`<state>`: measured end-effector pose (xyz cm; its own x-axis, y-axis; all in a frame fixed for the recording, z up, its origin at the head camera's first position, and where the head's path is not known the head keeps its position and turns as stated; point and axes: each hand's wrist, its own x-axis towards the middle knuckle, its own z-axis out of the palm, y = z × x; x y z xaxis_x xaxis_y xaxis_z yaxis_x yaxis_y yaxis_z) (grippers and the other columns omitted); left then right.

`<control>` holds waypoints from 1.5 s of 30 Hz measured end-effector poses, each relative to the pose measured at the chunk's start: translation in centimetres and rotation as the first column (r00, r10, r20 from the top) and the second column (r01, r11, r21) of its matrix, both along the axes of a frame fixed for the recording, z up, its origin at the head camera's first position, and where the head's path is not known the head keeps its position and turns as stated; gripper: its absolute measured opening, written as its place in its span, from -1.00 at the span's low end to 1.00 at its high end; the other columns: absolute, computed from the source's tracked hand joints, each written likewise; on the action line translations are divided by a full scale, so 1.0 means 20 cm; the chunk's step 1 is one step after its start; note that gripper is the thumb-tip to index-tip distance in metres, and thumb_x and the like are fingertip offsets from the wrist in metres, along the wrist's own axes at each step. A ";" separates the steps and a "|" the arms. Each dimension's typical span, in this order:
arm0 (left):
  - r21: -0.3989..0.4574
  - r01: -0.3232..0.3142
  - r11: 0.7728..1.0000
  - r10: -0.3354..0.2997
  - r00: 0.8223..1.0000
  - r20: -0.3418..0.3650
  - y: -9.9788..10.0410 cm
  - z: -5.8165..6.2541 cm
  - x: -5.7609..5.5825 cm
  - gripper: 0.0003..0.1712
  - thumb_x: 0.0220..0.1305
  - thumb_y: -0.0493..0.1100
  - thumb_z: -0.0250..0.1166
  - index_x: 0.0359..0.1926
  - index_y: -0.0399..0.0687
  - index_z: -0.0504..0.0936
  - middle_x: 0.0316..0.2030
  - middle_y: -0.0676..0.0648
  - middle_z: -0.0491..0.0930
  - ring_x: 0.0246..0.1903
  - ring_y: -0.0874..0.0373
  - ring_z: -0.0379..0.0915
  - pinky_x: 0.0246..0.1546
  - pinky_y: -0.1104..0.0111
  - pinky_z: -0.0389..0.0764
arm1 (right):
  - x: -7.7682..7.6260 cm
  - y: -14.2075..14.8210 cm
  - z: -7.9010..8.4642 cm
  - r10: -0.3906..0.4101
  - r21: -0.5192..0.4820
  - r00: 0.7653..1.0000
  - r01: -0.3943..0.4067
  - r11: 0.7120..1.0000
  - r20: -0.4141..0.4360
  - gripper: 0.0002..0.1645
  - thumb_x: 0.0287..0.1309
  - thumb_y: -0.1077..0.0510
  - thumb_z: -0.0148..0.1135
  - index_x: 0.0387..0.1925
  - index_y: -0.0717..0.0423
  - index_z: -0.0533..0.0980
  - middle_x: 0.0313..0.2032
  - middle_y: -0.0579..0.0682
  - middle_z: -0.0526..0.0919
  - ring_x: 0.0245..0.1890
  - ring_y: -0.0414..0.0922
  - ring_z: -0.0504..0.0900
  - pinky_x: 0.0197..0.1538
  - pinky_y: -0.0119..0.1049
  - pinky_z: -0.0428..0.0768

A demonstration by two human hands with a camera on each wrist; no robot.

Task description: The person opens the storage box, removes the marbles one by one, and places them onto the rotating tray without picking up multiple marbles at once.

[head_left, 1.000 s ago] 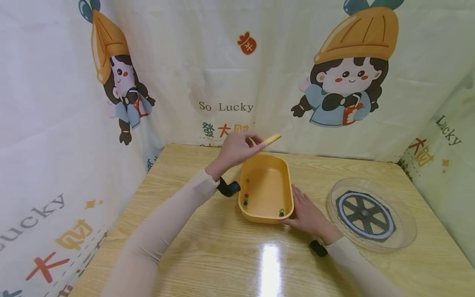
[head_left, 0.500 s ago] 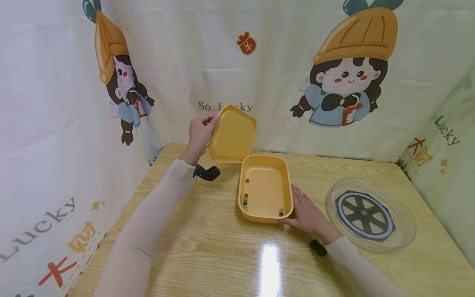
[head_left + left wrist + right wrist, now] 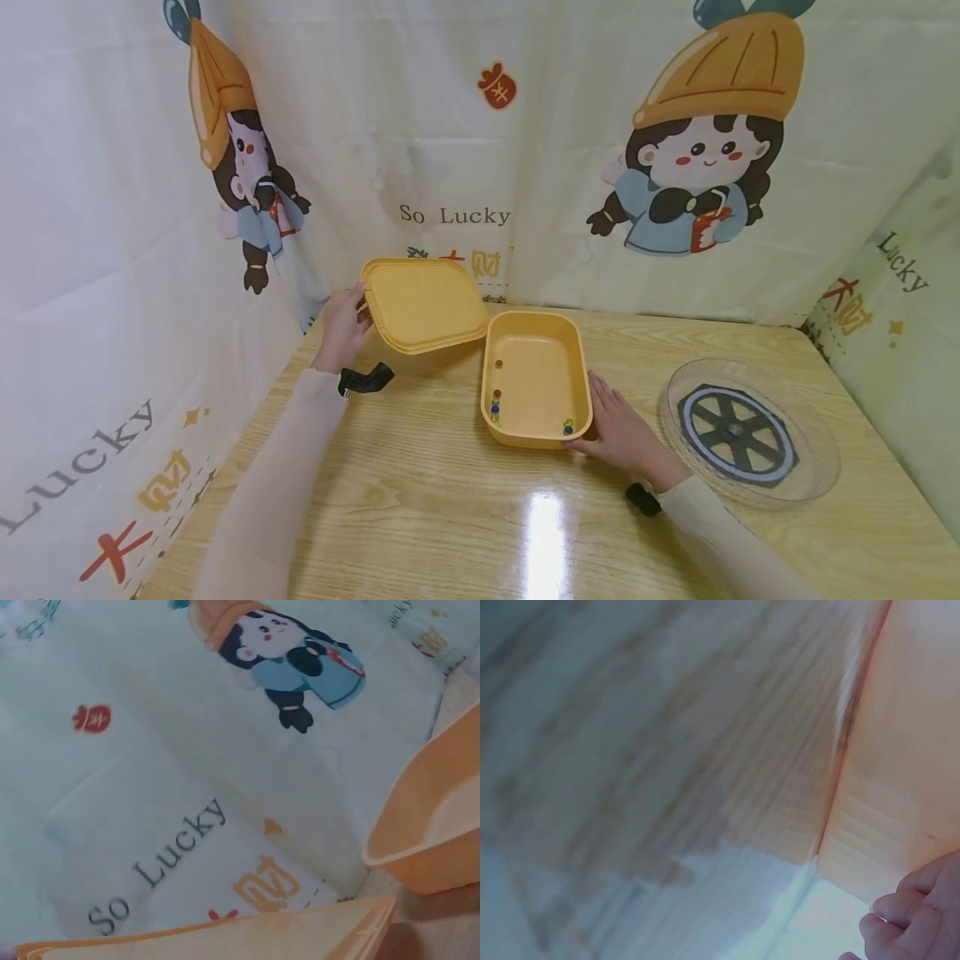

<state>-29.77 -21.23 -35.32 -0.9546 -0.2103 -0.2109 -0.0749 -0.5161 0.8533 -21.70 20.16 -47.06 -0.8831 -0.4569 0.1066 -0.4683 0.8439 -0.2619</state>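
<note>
An orange-yellow plastic box (image 3: 534,375) stands uncovered at mid-table, with small coloured marbles (image 3: 495,408) along its left wall and more in the near right corner. My left hand (image 3: 343,332) grips the left edge of the matching lid (image 3: 427,304), tilted left of the box with its right end beside the box rim. Along the bottom of the left wrist view runs the lid's edge (image 3: 225,930). Against the box's near right corner lies my right hand (image 3: 622,429), fingers along the side wall and thumb at the front. Its curled fingers (image 3: 922,907) show in the right wrist view.
To the right stands a round clear dish (image 3: 817,475) with a dark spoked wheel pattern (image 3: 738,433) at its bottom. A printed curtain (image 3: 555,167) hangs behind the wooden table (image 3: 420,492) and at both sides. Both wrists wear black devices.
My left hand has swung the lid from over the box's far end to its left, then lowered it and turned it flatter. The right hand and box have stayed put.
</note>
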 end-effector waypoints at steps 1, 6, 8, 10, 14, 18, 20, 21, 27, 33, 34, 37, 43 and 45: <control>0.040 -0.005 0.999 0.004 1.000 0.022 -0.02 -0.02 0.01 -0.79 0.38 -0.09 0.02 -0.05 -0.06 0.45 -0.18 0.05 0.44 -0.23 0.26 0.46 -0.29 0.56 0.56 | 0.00 0.00 0.00 -0.002 -0.001 1.000 0.002 1.000 0.002 0.37 -0.07 -0.43 0.22 0.42 0.38 -0.14 0.44 0.32 -0.07 0.43 0.22 0.01 0.38 0.16 0.11; 0.183 -0.065 0.981 0.045 0.993 0.111 -0.10 -0.13 0.07 -0.83 0.35 -0.10 0.06 -0.10 0.01 0.46 -0.20 0.06 0.43 -0.25 0.25 0.44 -0.30 0.52 0.56 | 0.00 0.00 0.00 -0.006 -0.014 1.000 0.006 1.000 0.008 0.38 -0.08 -0.45 0.21 0.43 0.37 -0.14 0.44 0.32 -0.06 0.43 0.22 0.02 0.38 0.17 0.10; 0.241 -0.093 0.966 0.063 0.989 0.133 -0.13 -0.17 0.09 -0.85 0.34 -0.11 0.07 -0.13 0.00 0.48 -0.24 0.06 0.44 -0.27 0.23 0.43 -0.30 0.49 0.56 | 0.00 -0.01 0.00 -0.008 -0.012 1.000 0.008 1.000 0.015 0.39 -0.08 -0.46 0.20 0.43 0.37 -0.16 0.44 0.31 -0.06 0.43 0.22 0.01 0.38 0.17 0.09; 0.296 -0.109 0.949 0.065 0.986 0.154 -0.14 -0.22 0.11 -0.87 0.34 -0.12 0.07 -0.16 0.00 0.49 -0.28 0.06 0.48 -0.29 0.24 0.44 -0.30 0.49 0.55 | -0.01 -0.01 0.00 -0.011 -0.010 1.000 0.011 1.000 0.023 0.39 -0.07 -0.47 0.19 0.43 0.36 -0.17 0.44 0.31 -0.07 0.43 0.21 0.00 0.39 0.17 0.07; 0.393 -0.124 0.911 0.050 0.980 0.192 -0.17 -0.32 0.14 -0.86 0.35 -0.11 0.03 -0.12 0.04 0.46 -0.31 0.06 0.51 -0.27 0.27 0.43 -0.26 0.50 0.53 | -0.01 -0.01 0.00 -0.010 -0.012 1.000 0.010 1.000 0.027 0.39 -0.07 -0.47 0.18 0.43 0.35 -0.18 0.44 0.31 -0.07 0.44 0.21 -0.01 0.39 0.17 0.07; 0.501 -0.145 0.853 0.019 0.968 0.249 -0.18 -0.40 0.15 -0.80 0.35 -0.11 0.05 -0.02 0.10 0.41 -0.24 0.09 0.47 -0.18 0.29 0.39 -0.17 0.51 0.52 | -0.01 0.00 0.00 -0.012 -0.011 0.999 0.012 1.000 0.033 0.40 -0.07 -0.48 0.18 0.44 0.34 -0.20 0.44 0.30 -0.08 0.44 0.20 -0.02 0.39 0.16 0.06; 0.542 -0.161 0.824 0.003 0.960 0.282 -0.18 -0.42 0.16 -0.75 0.34 -0.12 0.07 0.03 0.13 0.38 -0.19 0.10 0.44 -0.13 0.30 0.36 -0.07 0.51 0.49 | -0.01 -0.01 -0.01 -0.013 -0.009 0.999 0.013 1.000 0.036 0.40 -0.07 -0.49 0.17 0.44 0.34 -0.20 0.45 0.30 -0.08 0.44 0.20 -0.02 0.40 0.16 0.06; 0.547 -0.168 0.820 -0.004 0.954 0.298 -0.18 -0.42 0.17 -0.72 0.35 -0.12 0.06 0.07 0.14 0.37 -0.16 0.11 0.42 -0.10 0.31 0.34 0.00 0.52 0.46 | -0.01 -0.01 0.00 -0.013 -0.010 0.999 0.013 1.000 0.038 0.40 -0.07 -0.49 0.17 0.44 0.34 -0.20 0.45 0.30 -0.08 0.45 0.20 -0.03 0.40 0.15 0.06; 0.545 -0.128 0.828 -0.050 0.953 0.300 -0.25 -0.60 0.11 -0.58 0.32 -0.18 0.14 0.17 0.13 0.32 -0.04 0.10 0.35 0.04 0.29 0.28 0.28 0.47 0.25 | -0.01 -0.01 0.00 -0.012 -0.006 0.999 0.012 1.000 0.040 0.39 -0.06 -0.48 0.17 0.44 0.34 -0.19 0.45 0.30 -0.09 0.44 0.21 -0.03 0.40 0.16 0.06; 0.471 -0.018 0.882 -0.111 0.963 0.245 -0.45 -1.04 -0.09 -0.53 0.21 -0.16 0.28 0.13 0.03 0.40 -0.04 0.00 0.39 0.04 0.17 0.35 0.13 0.28 0.46 | -0.01 -0.01 0.00 -0.006 -0.015 0.999 0.007 1.000 0.035 0.38 -0.06 -0.47 0.18 0.44 0.34 -0.20 0.45 0.29 -0.10 0.44 0.21 -0.02 0.39 0.17 0.08; 0.431 -0.028 0.902 -0.101 0.956 0.275 -0.45 -1.03 -0.09 -0.52 0.25 -0.12 0.25 0.16 0.03 0.36 -0.01 0.00 0.36 0.06 0.18 0.33 0.15 0.29 0.44 | -0.01 -0.01 0.00 -0.005 -0.015 0.999 0.005 1.000 0.033 0.38 -0.06 -0.47 0.18 0.44 0.34 -0.20 0.45 0.29 -0.11 0.44 0.21 -0.02 0.39 0.17 0.08; 0.370 0.009 0.929 -0.120 0.954 0.276 -0.41 -0.93 -0.02 -0.44 0.36 -0.01 0.08 0.32 0.00 0.21 0.21 -0.11 0.27 0.19 0.09 0.25 0.22 0.26 0.38 | -0.01 -0.01 -0.01 0.004 -0.019 1.000 -0.004 1.000 0.016 0.38 -0.06 -0.46 0.19 0.43 0.35 -0.17 0.44 0.31 -0.09 0.43 0.22 0.00 0.37 0.18 0.10; 0.285 0.093 0.954 -0.184 0.933 0.310 -0.23 -0.45 0.22 -0.27 0.41 0.13 -0.58 0.44 -0.06 -0.55 0.48 -0.08 -0.50 0.48 0.09 -0.48 0.47 0.29 -0.22 | -0.01 -0.01 -0.01 0.009 -0.016 1.000 -0.009 1.000 0.005 0.36 -0.05 -0.44 0.20 0.43 0.37 -0.15 0.44 0.32 -0.07 0.43 0.23 0.02 0.37 0.18 0.10; 0.283 0.122 0.951 -0.209 0.931 0.300 -0.22 -0.39 0.24 -0.27 0.39 0.15 -0.64 0.40 -0.05 -0.64 0.44 -0.08 -0.62 0.46 0.08 -0.62 0.46 0.28 -0.33 | -0.02 -0.01 0.00 0.006 -0.018 1.000 -0.006 1.000 0.005 0.36 -0.06 -0.43 0.21 0.43 0.38 -0.15 0.44 0.32 -0.07 0.43 0.23 0.02 0.37 0.18 0.10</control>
